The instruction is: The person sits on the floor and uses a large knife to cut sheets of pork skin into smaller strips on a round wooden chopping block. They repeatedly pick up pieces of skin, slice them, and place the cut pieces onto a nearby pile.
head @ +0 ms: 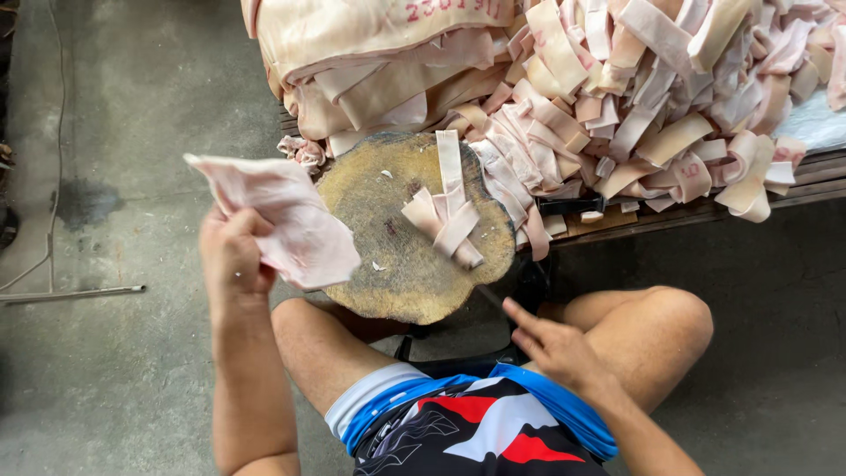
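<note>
From the head camera, I see my left hand (pixel 231 251) raised over the concrete floor (pixel 115 370), fingers clenched around a pale pink sheet of skin (pixel 282 216) that hangs just left of the round wooden block (pixel 388 264). A few cut strips (pixel 445 216) lie crossed on top of the block. My right hand (pixel 551 344) sits low by my right knee, fingers loosely curled with the index stretched toward the block's lower edge; I cannot tell whether it grips anything. Behind the block, the tabletop (pixel 820 172) carries a big heap of strips (pixel 634 97).
</note>
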